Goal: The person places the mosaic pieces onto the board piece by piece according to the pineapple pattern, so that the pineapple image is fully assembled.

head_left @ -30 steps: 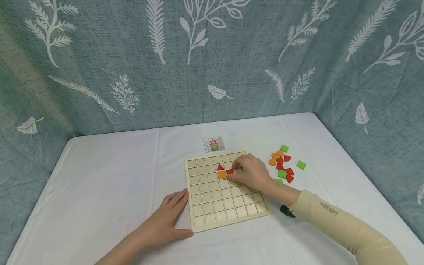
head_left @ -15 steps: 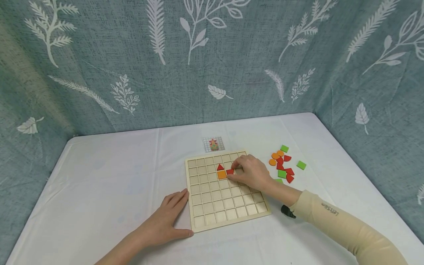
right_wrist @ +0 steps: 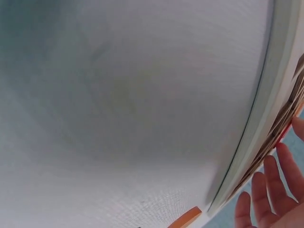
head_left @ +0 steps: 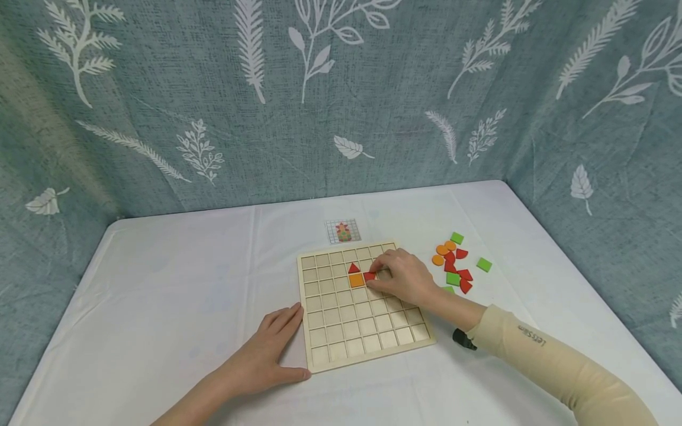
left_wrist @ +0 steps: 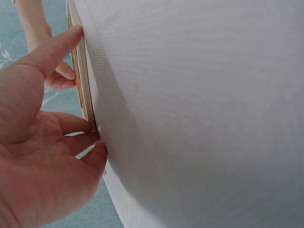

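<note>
the right grip [head_left: 401,274] pinches a red piece [head_left: 370,276] between thumb and fingers, just beside the orange square [head_left: 356,280] on the board [head_left: 348,315]; best align it with the cell before release, the left grip [head_left: 269,355] (fingers extended, unclenched) steadying the board's edge.

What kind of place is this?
Probably a tabletop play corner: blue-green leaf-print fabric hangs behind and beside a white cloth-covered table, where a pale wooden grid board lies near flat red, orange and green pieces.

Left fingers [head_left: 289,321] extended; right fingers [head_left: 382,286] curled, pinching.
</note>
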Available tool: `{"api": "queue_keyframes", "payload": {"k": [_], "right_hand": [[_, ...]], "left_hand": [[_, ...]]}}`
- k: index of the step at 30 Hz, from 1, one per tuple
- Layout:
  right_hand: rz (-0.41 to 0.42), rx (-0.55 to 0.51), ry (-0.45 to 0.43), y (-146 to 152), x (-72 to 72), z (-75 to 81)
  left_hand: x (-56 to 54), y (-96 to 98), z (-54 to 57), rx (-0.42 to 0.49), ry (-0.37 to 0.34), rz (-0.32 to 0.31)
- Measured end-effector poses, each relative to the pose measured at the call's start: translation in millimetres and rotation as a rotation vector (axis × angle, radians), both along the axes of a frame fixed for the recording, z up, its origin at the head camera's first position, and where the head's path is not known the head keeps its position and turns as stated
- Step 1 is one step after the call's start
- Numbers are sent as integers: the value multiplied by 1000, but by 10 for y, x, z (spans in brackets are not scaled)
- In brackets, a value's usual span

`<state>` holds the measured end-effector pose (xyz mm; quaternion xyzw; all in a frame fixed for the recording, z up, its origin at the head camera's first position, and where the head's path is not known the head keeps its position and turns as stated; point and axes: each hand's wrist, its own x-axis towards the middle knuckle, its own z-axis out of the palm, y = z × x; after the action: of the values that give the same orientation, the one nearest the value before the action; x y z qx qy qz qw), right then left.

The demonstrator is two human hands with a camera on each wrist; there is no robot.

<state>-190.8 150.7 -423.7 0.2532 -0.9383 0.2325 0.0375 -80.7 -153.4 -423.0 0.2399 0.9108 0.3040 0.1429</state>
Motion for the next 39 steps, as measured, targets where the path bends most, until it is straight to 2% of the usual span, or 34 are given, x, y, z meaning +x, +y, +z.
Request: {"api": "queue_keyframes", "payload": {"k": [8, 16, 25, 33, 39], "right_hand": [[-6, -17, -19, 40, -1, 25], [-84, -57, -88, 169, -5, 64], [-109, -153, -83, 346, 42, 33], [-149, -225, -113, 471, 106, 40], [-178, -235, -113, 570, 123, 17]], "left_hand": [[1, 8, 5, -1, -9, 5], [-1, 7, 13, -9, -12, 12], [-3, 16, 7, -19, -13, 11], [6, 16, 8, -11, -4, 6], [8, 19, 9, -12, -5, 6]]}}
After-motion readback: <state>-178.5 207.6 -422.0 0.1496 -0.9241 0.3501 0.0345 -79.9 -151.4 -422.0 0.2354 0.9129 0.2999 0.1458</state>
